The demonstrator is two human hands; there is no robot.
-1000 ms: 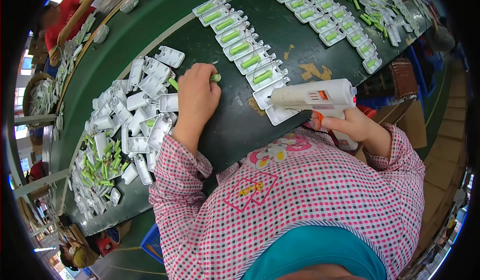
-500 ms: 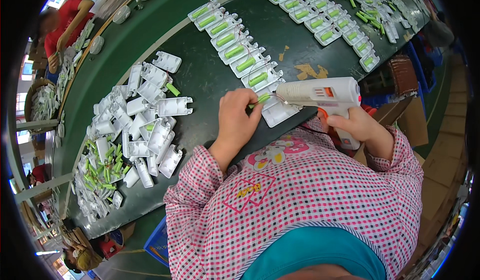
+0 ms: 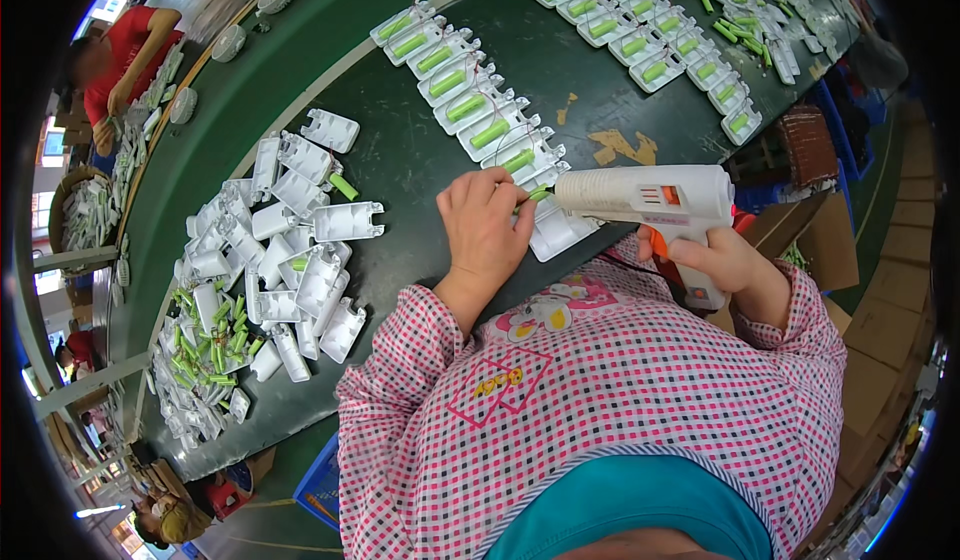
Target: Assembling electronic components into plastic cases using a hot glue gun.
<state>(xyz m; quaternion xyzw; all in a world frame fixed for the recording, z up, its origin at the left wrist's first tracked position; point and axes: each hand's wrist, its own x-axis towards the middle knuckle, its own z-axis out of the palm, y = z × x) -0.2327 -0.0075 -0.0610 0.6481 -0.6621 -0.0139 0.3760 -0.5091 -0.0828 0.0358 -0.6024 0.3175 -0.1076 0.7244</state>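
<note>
My right hand (image 3: 728, 260) is wrapped round the handle of a white glue gun (image 3: 690, 195), a finger at its orange trigger (image 3: 656, 242). The gun points left, its nozzle close by the fingers of my left hand (image 3: 483, 228). Those fingers are closed on a green battery cell (image 3: 540, 193), mostly hidden behind them. Beneath the nozzle a white plastic shell (image 3: 558, 232) lies at the table's near edge. Beyond it runs a row of white shells, each with a green cell (image 3: 518, 161) and thin wires.
A heap of loose white shells (image 3: 348, 222) and green cells (image 3: 215, 345) covers the table's left part. More filled shells (image 3: 655, 72) stand in rows at the far right. Brown scraps (image 3: 622, 146) stick to the dark table (image 3: 400, 165). Across a green strip a person in red (image 3: 130, 60) works.
The glue gun has moved slightly right, with its nozzle now up against the green cell. My left hand has shifted a little right, and its fingers cover more of the cell.
</note>
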